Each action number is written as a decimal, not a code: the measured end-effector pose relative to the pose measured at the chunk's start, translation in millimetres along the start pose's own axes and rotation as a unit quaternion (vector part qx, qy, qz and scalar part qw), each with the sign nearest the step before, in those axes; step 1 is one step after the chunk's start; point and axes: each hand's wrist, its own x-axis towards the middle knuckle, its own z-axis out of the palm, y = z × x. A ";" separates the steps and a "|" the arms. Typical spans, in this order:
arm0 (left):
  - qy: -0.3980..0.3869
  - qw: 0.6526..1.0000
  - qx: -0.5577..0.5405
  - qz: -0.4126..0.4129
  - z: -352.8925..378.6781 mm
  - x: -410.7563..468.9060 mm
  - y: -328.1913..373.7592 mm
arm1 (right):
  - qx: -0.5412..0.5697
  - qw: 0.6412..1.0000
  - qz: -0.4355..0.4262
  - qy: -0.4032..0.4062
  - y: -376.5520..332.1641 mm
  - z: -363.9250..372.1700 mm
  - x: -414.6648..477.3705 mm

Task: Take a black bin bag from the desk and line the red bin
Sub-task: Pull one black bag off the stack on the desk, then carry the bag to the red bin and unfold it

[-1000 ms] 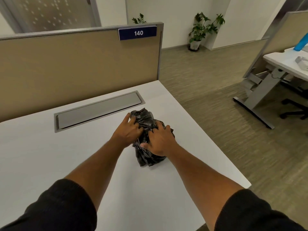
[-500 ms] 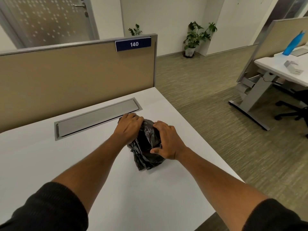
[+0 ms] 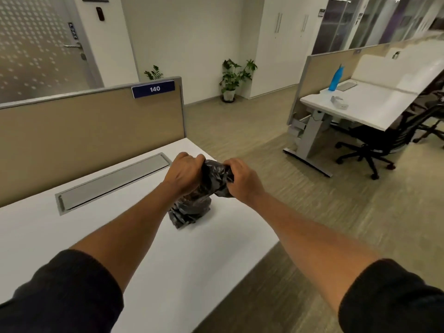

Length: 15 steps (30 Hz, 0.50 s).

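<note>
Both hands are closed on the upper part of a crumpled black bin bag (image 3: pixel 217 174). The left hand (image 3: pixel 183 173) is clenched around the bag's left side, knuckles toward the camera; the right hand (image 3: pixel 242 180) grasps its right side, fingers curled into the plastic. The upper part of the bag is lifted between the two fists, while the lower bundle (image 3: pixel 189 211) hangs beneath the left hand with its bottom on or just above the white desk (image 3: pixel 120 236); contact there cannot be confirmed. The bag sits near the desk's right edge, just beside the right end of the grey cable flap (image 3: pixel 113 181) set into the desktop. Behind that flap stands a beige partition (image 3: pixel 84 131) bearing a blue plate (image 3: pixel 153 88) marked 140. Both forearms are bare, with dark sleeves (image 3: pixel 64 294) pushed up near the elbows. The red bin is out of frame.
</note>
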 end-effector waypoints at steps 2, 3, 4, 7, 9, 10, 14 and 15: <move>0.001 0.997 -0.071 -0.018 -15.7 -20.1 35.9 | 0.004 0.999 0.031 0.016 -9.2 -35.6 -28.8; -0.004 0.992 -0.120 -0.033 -21.3 -31.9 54.6 | 0.012 0.998 0.063 0.019 -14.0 -53.8 -44.8; -0.026 0.983 -0.174 -0.055 -26.3 -44.5 74.5 | 0.020 0.994 0.103 0.012 -18.7 -71.2 -61.8; -0.127 0.925 -0.341 -0.114 -38.8 -84.1 135.1 | 0.042 0.974 0.223 -0.006 -29.2 -117.0 -113.1; -0.164 0.884 -0.418 -0.131 -42.5 -109.0 172.8 | 0.060 0.952 0.299 -0.019 -31.7 -142.3 -146.8; -0.184 0.869 -0.441 -0.131 -41.3 -121.0 190.5 | 0.070 0.942 0.328 -0.031 -31.4 -154.3 -163.9; -0.261 0.785 -0.541 -0.151 -23.2 -162.4 254.5 | 0.159 0.875 0.455 -0.039 -10.7 -196.4 -236.9; -0.271 0.764 -0.563 -0.159 -17.9 -170.3 270.7 | 0.181 0.858 0.481 -0.018 -7.2 -206.1 -254.5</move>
